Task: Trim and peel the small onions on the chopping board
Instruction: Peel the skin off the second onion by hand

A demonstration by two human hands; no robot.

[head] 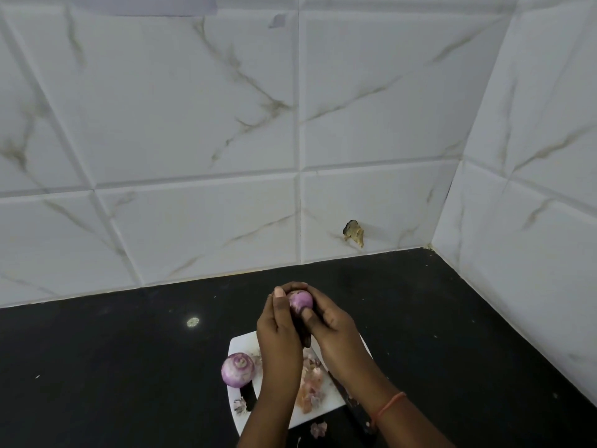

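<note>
Holding the small purple onion up above the white chopping board, I have both hands on it, I judge so the skin can be picked off while scraps drop onto the board. My left hand cups it from the left, my right hand pinches it, thumb across its near face. A peeled onion rests on the board's left edge, papery peelings beside it, on the black bench.
</note>
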